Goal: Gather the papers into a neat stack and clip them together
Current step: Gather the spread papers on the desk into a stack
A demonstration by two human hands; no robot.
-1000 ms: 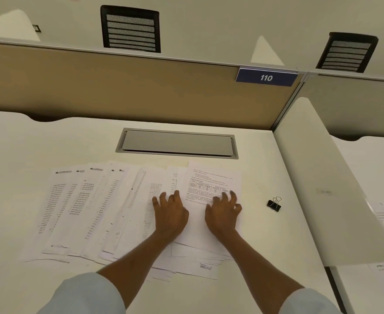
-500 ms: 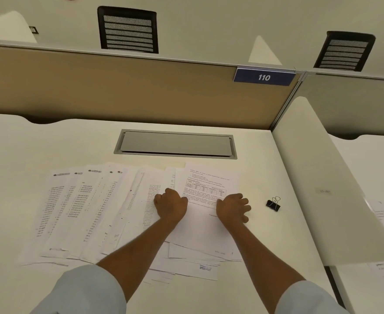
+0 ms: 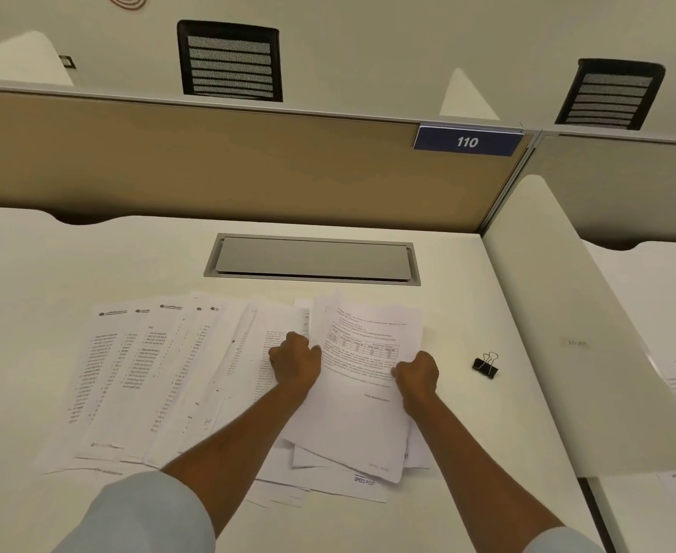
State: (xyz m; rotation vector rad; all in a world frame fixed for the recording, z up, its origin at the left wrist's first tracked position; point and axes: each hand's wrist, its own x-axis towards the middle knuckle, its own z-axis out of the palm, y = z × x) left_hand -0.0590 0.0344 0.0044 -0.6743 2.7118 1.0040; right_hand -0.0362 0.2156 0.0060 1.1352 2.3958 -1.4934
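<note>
So right now both hands are clamped on the same little bundle: the left hand point(image 3: 294, 363) has the left edge of the top sheets point(image 3: 362, 397) and the right hand point(image 3: 416, 373) has the right edge, fists curled over the paper with the page between them. That bundle sits at the right end of the mess, long axis running away from me, tilted a bit so its far end looks lifted off the desk point(image 3: 49, 273).

What I think the next move turns on is that everything else lies to the left. The spread papers point(image 3: 149, 377) fan out sideways from the left hand, overlapping like roof tiles, each sheet's long axis also pointing away from me. So the left hand is the nearer one for sweeping those in under the bundle. The binder clip point(image 3: 486, 366) is the opposite story: sitting alone on the desk just to the right of the right hand, clear of all the paper, so that's the right hand's job later. A few sheets poke out under the bundle at the near edge too.

Compared to half a second ago, the hands were loosely curled and resting on the flat page; now they're gripping its edges and the far end has come up. Clip hasn't budged.
</note>
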